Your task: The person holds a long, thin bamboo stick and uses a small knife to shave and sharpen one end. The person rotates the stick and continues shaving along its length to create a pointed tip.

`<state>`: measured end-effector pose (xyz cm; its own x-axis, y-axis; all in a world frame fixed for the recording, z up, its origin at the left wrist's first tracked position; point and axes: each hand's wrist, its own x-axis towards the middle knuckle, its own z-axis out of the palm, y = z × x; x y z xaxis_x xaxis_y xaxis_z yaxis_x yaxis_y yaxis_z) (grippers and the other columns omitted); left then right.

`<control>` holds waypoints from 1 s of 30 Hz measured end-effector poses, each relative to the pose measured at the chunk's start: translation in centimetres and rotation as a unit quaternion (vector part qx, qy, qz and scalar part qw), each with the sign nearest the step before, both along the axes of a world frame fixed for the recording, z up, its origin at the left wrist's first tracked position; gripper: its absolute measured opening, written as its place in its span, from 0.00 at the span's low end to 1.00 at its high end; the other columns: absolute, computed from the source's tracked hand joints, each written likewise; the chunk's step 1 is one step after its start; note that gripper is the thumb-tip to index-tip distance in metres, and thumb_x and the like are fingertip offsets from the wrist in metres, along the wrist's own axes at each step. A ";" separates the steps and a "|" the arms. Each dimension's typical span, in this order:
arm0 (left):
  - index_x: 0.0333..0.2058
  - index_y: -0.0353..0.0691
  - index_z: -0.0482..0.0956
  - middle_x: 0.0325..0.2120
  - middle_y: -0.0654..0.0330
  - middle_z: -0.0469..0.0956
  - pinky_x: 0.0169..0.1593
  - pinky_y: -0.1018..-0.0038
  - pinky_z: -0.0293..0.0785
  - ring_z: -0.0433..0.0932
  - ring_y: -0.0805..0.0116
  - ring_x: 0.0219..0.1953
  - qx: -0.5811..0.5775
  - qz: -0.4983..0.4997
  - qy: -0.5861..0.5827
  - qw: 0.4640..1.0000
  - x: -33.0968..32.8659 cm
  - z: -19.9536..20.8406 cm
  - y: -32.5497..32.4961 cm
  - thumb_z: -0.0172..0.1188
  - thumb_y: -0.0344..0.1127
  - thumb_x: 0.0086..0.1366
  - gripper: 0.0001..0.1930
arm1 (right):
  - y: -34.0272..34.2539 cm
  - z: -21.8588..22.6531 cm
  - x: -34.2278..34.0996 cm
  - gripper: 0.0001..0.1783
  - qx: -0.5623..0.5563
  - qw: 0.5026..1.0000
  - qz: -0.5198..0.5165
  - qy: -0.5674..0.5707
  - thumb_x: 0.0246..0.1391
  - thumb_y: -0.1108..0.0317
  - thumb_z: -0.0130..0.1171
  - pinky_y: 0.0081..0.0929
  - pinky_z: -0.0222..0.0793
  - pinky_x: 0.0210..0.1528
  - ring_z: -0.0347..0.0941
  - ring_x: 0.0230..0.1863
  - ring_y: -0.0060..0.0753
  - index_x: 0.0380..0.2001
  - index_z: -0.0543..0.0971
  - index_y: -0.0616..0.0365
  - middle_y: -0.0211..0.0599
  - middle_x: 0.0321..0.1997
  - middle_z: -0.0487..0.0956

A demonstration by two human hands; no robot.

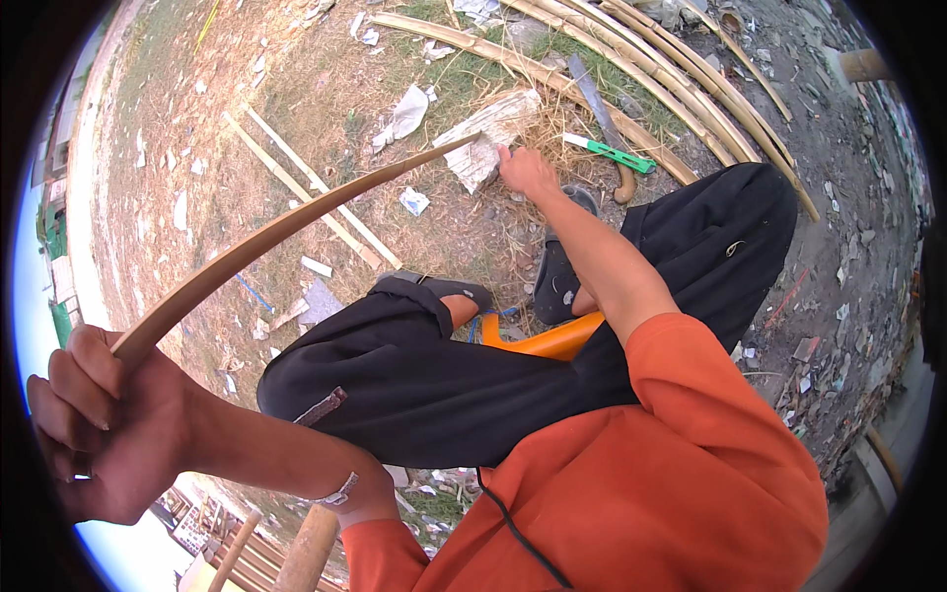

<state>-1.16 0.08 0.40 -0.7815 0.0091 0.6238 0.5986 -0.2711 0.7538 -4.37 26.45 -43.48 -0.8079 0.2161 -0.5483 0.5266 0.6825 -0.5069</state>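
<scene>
My left hand (118,424) is closed round the near end of a long split bamboo strip (286,222), raised at the left. The strip slants away and tapers to a tip over a pale, rough wooden block (485,128) on the ground. Beside the block's right edge, close to the strip's tip, is my right hand (530,173). Its fingers are curled, and whatever they hold is hidden. Just right of it lie a green utility knife (617,155) with its blade out and a handsaw (590,97) with a curved brown handle.
Long bamboo strips (671,74) lie at the far right, and two thin slats (306,187) lie at the left. An orange plastic stool (552,340) is under me, between my legs. Scraps of paper (404,116) and dry grass litter the ground. Bamboo poles (308,548) stand near lower left.
</scene>
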 end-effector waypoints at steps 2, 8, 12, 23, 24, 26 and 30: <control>0.12 0.53 0.55 0.12 0.71 0.52 0.21 0.78 0.44 0.49 0.78 0.14 0.024 0.010 -0.007 1.000 -0.7 -0.2 -0.6 0.50 0.40 0.52 0.15 | 0.5 0.7 -0.6 0.37 0.011 1.000 -0.002 0.017 0.60 0.44 0.33 0.48 0.66 0.51 0.72 0.45 0.63 0.34 0.79 0.71 0.65 0.39 0.76; 0.15 0.48 0.57 0.12 0.67 0.52 0.22 0.77 0.46 0.49 0.75 0.14 0.026 0.187 0.009 0.982 -1.6 -1.0 -0.7 0.47 0.43 0.54 0.14 | -2.4 14.7 1.1 0.38 -0.153 0.984 0.062 0.062 0.61 0.45 0.34 0.49 0.67 0.43 0.74 0.35 0.64 0.24 0.77 0.74 0.67 0.26 0.75; 0.17 0.48 0.58 0.12 0.67 0.52 0.21 0.77 0.47 0.49 0.75 0.14 0.017 0.210 0.006 0.977 -1.1 -1.0 0.4 0.45 0.49 0.58 0.16 | -4.0 15.6 3.1 0.38 -0.166 0.980 0.063 0.088 0.61 0.45 0.35 0.51 0.67 0.40 0.74 0.32 0.64 0.18 0.76 0.72 0.67 0.22 0.74; 0.19 0.48 0.58 0.12 0.67 0.52 0.21 0.77 0.48 0.48 0.75 0.13 0.030 0.202 0.002 0.979 -1.4 -1.4 -0.3 0.46 0.60 0.60 0.23 | -4.3 14.9 2.8 0.37 -0.113 0.987 0.075 0.090 0.60 0.45 0.36 0.49 0.69 0.41 0.75 0.33 0.64 0.22 0.78 0.71 0.66 0.27 0.76; 0.19 0.48 0.58 0.12 0.67 0.52 0.21 0.77 0.48 0.48 0.75 0.13 0.028 0.197 0.002 0.980 -1.4 -1.3 -0.2 0.46 0.60 0.60 0.23 | -4.3 14.1 3.0 0.37 -0.102 0.987 0.077 0.098 0.60 0.45 0.36 0.49 0.69 0.41 0.75 0.33 0.63 0.23 0.78 0.71 0.65 0.27 0.76; 0.19 0.47 0.58 0.12 0.67 0.52 0.21 0.77 0.48 0.48 0.76 0.13 0.022 0.189 -0.001 0.982 -1.1 -1.2 0.1 0.46 0.60 0.60 0.24 | -3.9 13.3 2.9 0.36 -0.082 0.989 0.077 0.100 0.60 0.45 0.36 0.49 0.69 0.41 0.75 0.34 0.63 0.25 0.79 0.71 0.65 0.28 0.76; 0.19 0.47 0.59 0.13 0.67 0.52 0.21 0.77 0.47 0.49 0.76 0.13 0.021 0.200 0.000 0.980 -0.9 -1.2 1.0 0.46 0.60 0.61 0.24 | -3.2 13.9 1.9 0.36 -0.078 0.992 0.080 0.061 0.60 0.45 0.36 0.49 0.69 0.43 0.74 0.39 0.63 0.28 0.79 0.71 0.66 0.33 0.76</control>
<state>-2.01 1.04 -0.75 -0.7178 -0.3229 0.6168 0.6627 -0.0453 0.7475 -2.46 23.22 -29.63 -0.8871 -0.0007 -0.4616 0.3463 0.6602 -0.6665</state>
